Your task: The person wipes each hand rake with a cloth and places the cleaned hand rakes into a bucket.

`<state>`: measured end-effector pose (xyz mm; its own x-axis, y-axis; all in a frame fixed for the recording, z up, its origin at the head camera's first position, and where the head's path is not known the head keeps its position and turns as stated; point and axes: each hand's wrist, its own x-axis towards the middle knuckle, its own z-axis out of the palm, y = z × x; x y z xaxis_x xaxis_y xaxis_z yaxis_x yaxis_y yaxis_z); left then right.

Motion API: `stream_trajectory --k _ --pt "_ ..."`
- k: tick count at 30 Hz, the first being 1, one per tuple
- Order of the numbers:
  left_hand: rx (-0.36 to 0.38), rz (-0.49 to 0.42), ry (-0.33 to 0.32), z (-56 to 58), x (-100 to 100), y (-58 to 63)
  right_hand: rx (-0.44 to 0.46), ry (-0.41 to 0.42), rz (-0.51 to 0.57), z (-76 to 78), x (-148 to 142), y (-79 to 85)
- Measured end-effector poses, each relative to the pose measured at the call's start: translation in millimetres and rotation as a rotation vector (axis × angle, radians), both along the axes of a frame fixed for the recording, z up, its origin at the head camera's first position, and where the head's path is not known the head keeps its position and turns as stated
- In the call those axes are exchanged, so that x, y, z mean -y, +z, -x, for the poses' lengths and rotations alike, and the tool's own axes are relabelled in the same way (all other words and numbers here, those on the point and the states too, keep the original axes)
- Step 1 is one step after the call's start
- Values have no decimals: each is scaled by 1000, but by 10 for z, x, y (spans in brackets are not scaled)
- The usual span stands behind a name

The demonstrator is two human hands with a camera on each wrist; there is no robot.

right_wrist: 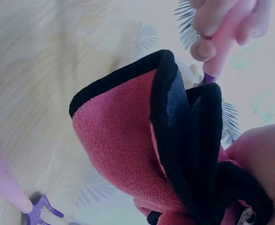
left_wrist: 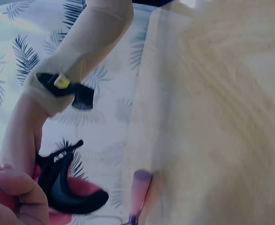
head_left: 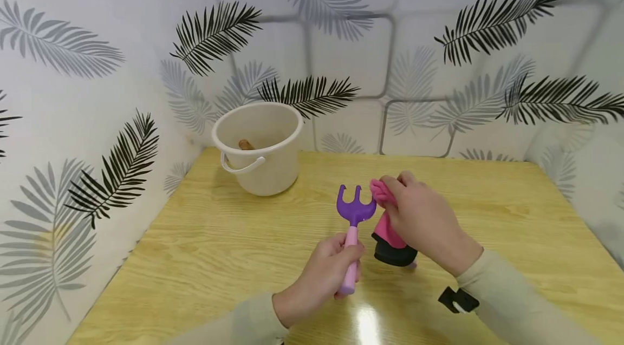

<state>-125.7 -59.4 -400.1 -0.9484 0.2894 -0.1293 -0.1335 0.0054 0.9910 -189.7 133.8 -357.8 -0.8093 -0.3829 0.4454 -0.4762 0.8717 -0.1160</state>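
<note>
Leaf-print wall [head_left: 283, 4] behind you, yellow wood-grain table [head_left: 219, 258] below. Your left fingers are wrapped round the handle of the fork [head_left: 352, 234], with the left hand [head_left: 324, 268] at lower middle of the head view. Your right hand [head_left: 424, 220], right of middle, pinches a bunched end of the cloth [head_left: 390, 234]; the rest hangs down below those fingers, black edge lowest.

Relation that matters: the fork's long axis runs nearly upright in the frame, head up, top leaning slightly right. The cloth's bunched end is at the head's right side, seemingly touching, and hides part of it. So your right fingers are nearer the head; your left have the handle. From the right fingers, the head lies just left.

Farther out: a second tool [right_wrist: 8, 187], pink and purple, lower left in the right wrist view, seems to lie on the table. Bucket [head_left: 270, 174], upper left of middle in the head view, with a brown thing [head_left: 246, 144] inside, can't tell what.
</note>
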Motion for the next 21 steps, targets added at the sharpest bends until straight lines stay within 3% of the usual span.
stream_trajectory --k 4,8,12,16,21 --pt "-65 117 1 104 189 128 18 16 22 -24 -84 64" --pt "-130 267 6 258 471 386 25 23 28 -117 -148 134" --pt "-204 437 17 439 784 737 42 40 12 -261 -181 158" --pt "-278 621 34 654 1078 1166 61 65 -5 -412 -191 135" --pt "-264 792 18 1034 1374 1661 63 72 -21 -520 -196 91"
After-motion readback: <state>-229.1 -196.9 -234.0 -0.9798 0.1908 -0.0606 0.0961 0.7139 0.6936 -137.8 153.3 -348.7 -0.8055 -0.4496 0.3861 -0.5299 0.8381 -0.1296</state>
